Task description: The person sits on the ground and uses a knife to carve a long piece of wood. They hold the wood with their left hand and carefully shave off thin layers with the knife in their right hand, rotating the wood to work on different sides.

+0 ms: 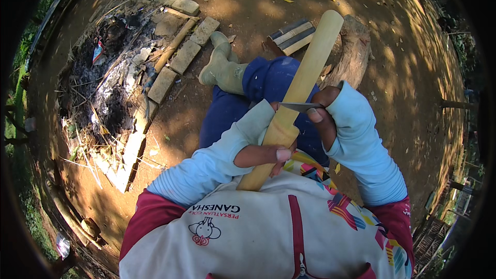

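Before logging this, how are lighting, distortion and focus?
Head view: dappled sunlight on dirt ground, glare at the lower edge of the fire pit; head view: fisheye curvature, black corners; head view: knife blade and wooden piece fairly crisp.

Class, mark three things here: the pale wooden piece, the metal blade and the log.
Pale wooden piece [303,83], head view: middle of its length.
Metal blade [301,107], head view: its flat side.
Log [356,49], head view: its rounded side.

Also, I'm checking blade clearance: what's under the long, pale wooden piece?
Blue trousered legs show beneath, on both sides of the wooden piece; whatever lies directly under it is covered.
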`<control>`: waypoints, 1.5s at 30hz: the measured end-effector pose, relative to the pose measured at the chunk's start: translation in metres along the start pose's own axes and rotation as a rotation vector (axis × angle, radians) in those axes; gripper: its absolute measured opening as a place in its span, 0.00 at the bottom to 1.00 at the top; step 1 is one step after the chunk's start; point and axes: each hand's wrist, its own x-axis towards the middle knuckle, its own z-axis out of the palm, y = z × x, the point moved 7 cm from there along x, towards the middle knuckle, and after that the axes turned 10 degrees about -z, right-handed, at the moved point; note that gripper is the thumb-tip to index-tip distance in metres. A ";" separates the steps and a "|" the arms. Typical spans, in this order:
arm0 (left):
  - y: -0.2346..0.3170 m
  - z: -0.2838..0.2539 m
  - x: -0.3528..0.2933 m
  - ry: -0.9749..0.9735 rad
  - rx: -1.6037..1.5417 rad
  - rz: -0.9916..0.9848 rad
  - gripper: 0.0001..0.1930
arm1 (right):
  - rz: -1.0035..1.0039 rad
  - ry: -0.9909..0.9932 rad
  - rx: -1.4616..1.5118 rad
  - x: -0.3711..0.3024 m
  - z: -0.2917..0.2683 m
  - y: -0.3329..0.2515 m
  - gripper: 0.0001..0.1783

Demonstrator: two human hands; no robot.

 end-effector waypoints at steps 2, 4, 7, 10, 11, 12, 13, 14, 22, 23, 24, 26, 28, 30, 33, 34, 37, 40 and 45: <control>0.000 0.002 -0.002 0.033 -0.018 0.030 0.30 | 0.013 -0.006 0.027 -0.001 0.002 0.000 0.03; 0.001 0.004 -0.002 -0.059 -0.020 0.012 0.32 | 0.027 -0.014 0.043 -0.002 0.003 -0.001 0.03; -0.003 0.004 -0.004 -0.095 -0.089 -0.019 0.34 | 0.027 -0.053 0.054 -0.003 0.007 -0.002 0.05; -0.002 0.006 -0.005 -0.090 -0.137 -0.016 0.34 | 0.016 -0.073 0.093 -0.005 0.012 -0.001 0.05; -0.002 0.007 -0.005 -0.091 -0.146 -0.009 0.34 | 0.035 -0.040 0.123 -0.007 0.014 0.003 0.05; -0.002 0.007 -0.004 -0.093 -0.140 -0.006 0.34 | 0.054 -0.007 0.153 -0.008 0.014 0.006 0.05; -0.003 0.008 -0.004 -0.095 -0.134 -0.002 0.33 | 0.051 -0.014 0.153 -0.009 0.016 0.006 0.05; -0.003 0.008 -0.004 -0.097 -0.127 0.001 0.33 | 0.049 -0.020 0.152 -0.009 0.017 0.006 0.05; -0.006 0.008 -0.004 -0.108 -0.108 -0.017 0.35 | 0.073 -0.018 0.094 -0.007 0.004 0.002 0.05; -0.006 0.008 -0.004 -0.103 -0.101 -0.018 0.35 | 0.065 -0.032 0.096 -0.007 0.005 -0.001 0.05; -0.006 0.008 -0.003 -0.105 -0.102 -0.022 0.35 | 0.057 -0.047 0.098 -0.006 0.006 -0.003 0.05; -0.006 0.009 -0.003 -0.111 -0.105 -0.029 0.35 | 0.029 -0.058 0.059 -0.005 0.003 0.000 0.05; -0.005 0.010 -0.004 -0.109 -0.081 -0.027 0.34 | 0.046 -0.008 0.061 -0.005 -0.001 0.002 0.03; -0.006 0.011 -0.004 -0.113 -0.080 -0.026 0.33 | 0.111 0.103 0.098 -0.009 -0.007 0.008 0.08; -0.006 0.012 -0.003 -0.111 -0.096 -0.029 0.32 | 0.063 0.035 0.090 -0.011 0.001 0.003 0.07; -0.006 0.012 -0.002 -0.111 -0.090 -0.032 0.32 | 0.039 0.000 0.082 -0.012 0.004 0.001 0.07; -0.007 0.011 -0.004 -0.090 -0.091 -0.040 0.32 | 0.071 0.013 0.082 -0.010 -0.002 0.005 0.04; -0.008 0.012 -0.005 -0.088 -0.082 -0.047 0.33 | 0.117 0.061 0.106 -0.010 -0.005 0.007 0.04; -0.010 0.010 -0.001 -0.094 -0.081 -0.040 0.33 | 0.011 -0.075 0.077 -0.013 0.006 0.001 0.07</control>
